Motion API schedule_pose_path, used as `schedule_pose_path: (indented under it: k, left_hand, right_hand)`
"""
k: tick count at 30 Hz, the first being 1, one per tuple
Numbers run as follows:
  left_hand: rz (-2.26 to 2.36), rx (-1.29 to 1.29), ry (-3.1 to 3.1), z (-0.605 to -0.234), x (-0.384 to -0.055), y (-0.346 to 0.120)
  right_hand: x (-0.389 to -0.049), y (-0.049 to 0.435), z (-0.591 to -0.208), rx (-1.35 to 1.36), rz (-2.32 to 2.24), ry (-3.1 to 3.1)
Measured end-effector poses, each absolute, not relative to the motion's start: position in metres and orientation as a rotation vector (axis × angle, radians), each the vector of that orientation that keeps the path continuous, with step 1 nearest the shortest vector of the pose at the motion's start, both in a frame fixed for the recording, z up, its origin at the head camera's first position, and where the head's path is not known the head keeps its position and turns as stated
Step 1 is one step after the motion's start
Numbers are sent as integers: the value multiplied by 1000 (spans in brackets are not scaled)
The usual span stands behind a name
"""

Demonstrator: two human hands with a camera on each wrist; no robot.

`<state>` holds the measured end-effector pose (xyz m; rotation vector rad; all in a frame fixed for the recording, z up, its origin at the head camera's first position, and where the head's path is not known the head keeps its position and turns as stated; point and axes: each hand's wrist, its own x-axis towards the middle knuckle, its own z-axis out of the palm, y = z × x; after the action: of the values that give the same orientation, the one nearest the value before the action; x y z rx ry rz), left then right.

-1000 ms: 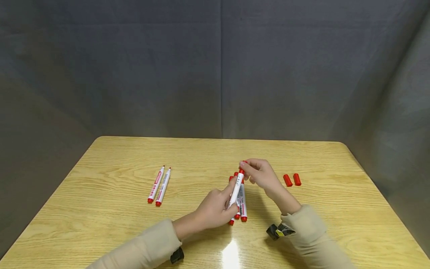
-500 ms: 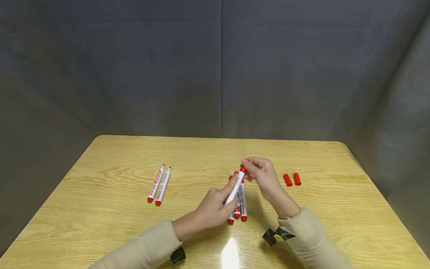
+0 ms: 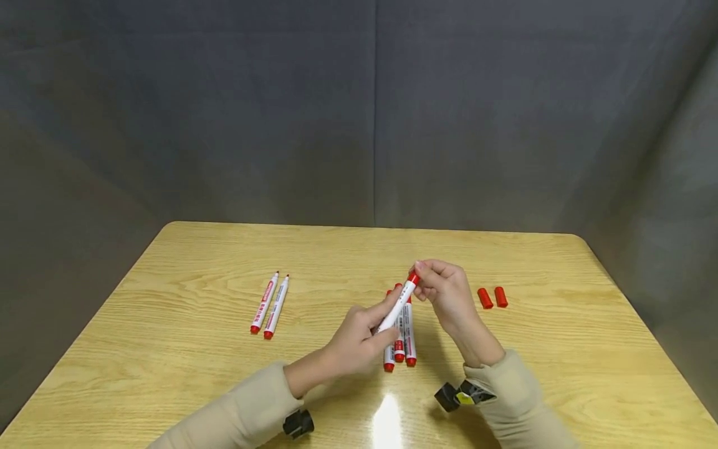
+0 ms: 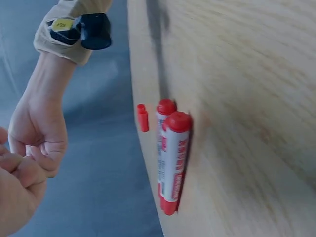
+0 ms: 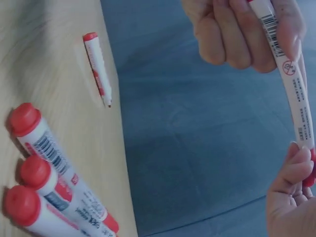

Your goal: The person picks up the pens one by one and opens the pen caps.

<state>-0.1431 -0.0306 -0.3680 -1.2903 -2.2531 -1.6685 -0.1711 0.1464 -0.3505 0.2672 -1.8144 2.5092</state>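
My left hand (image 3: 359, 340) grips the white barrel of a red marker (image 3: 399, 307), which is tilted up to the right above the table. At its upper end, my right hand (image 3: 447, 293) pinches the red cap (image 3: 414, 277), which sits on the barrel. In the right wrist view the same marker (image 5: 291, 84) spans both hands, with printing and a barcode along it. Below the hands lie 3 capped red markers (image 3: 410, 340) side by side, partly hidden by the left hand; their red ends (image 5: 24, 118) show large in the right wrist view.
Two uncapped markers (image 3: 277, 305) lie parallel on the left of the wooden table (image 3: 185, 374), tips pointing away. Two loose red caps (image 3: 485, 298) rest to the right of the right hand. A grey curtain (image 3: 359, 125) hangs behind the table's far edge.
The held marker has tilted further to the right, and its capped end has shifted slightly right with my right hand. Both hands keep their hold. The other markers and loose caps stay put.
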Motion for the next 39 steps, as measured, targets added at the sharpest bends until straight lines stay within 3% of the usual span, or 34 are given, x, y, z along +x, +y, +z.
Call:
schedule_pose_path:
  k: [16, 20, 25, 29, 39]
  left_hand:
    - [-2089, -1322, -2085, -343, -143, -32]
    - [-1775, -1390, -2094, -342, -143, -34]
    - [-1113, -1327, -2084, -350, -144, -36]
    - [-850, -1297, -2068, -354, -143, -34]
    - [-1310, -1393, -2170, -350, -143, -30]
  right_hand:
    - [-167, 146, -329, 468, 2593, -1510]
    - [-165, 145, -329, 498, 2499, -1579]
    - [-161, 139, -330, 302, 2225, -1906]
    - [-158, 135, -330, 194, 2048, -2068]
    - [-162, 142, -332, 202, 2319, -1929]
